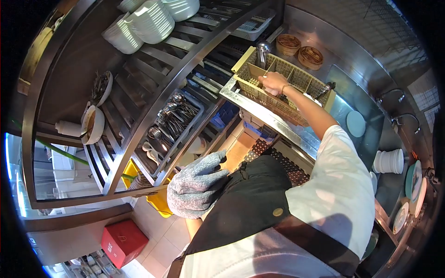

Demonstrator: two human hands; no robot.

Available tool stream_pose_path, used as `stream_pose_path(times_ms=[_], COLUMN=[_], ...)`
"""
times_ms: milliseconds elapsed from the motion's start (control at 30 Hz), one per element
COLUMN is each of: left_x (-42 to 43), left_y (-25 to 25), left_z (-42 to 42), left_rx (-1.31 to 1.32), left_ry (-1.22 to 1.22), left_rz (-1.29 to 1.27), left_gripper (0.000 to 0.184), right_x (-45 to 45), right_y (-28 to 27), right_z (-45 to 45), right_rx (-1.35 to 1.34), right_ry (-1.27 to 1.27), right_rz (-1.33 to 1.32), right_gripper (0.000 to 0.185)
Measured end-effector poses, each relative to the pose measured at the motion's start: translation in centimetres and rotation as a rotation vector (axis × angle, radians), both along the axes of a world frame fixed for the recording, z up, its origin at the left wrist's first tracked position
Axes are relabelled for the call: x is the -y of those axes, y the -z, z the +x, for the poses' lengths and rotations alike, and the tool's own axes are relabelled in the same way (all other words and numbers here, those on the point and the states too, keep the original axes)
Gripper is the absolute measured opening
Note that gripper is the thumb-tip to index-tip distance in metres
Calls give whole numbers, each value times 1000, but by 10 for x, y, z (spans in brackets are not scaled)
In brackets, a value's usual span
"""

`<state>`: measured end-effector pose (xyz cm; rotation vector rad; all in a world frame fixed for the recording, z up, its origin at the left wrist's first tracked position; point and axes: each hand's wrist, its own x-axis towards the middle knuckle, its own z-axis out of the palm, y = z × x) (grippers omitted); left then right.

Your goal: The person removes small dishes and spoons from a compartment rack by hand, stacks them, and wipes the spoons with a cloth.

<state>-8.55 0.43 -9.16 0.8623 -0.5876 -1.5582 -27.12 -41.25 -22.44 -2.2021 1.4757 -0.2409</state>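
My right hand [274, 83] reaches into a tan divided cutlery basket [296, 109], its fingers curled near one of the dividers. What they hold, if anything, is hidden. A shiny ladle-like metal piece [263, 48] stands upright in the basket's left end, and a dark-handled utensil [328, 86] leans at its right end. The basket rests on the metal edge of the sink counter. A fluffy grey towel [197, 183] drapes over my left hand in front of the dark apron. The towel covers that hand's fingers; only the forearm shows below it.
Two bamboo steamers [310, 58] sit behind the basket, near a sink [343, 106] with a pale round plate [356, 123]. On the left, a slatted metal rack [162, 69] carries stacked white bowls [150, 22] and a tray of spoons [174, 116]. A red box [123, 243] stands on the floor.
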Motion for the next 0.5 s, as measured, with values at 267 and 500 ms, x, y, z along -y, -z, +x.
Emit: stream_pose_path(times_ms=[267, 500], left_x=[4, 6], left_y=[-20, -33], left_z=[10, 17], left_rx=[16, 31], left_ry=[95, 182], left_rz=[39, 70], left_gripper=[21, 22], right_x=[14, 10], right_y=[-16, -22], right_z=[-16, -5], right_rx=[212, 153], right_ry=[-59, 27], right_rz=[641, 604], right_gripper=[33, 41])
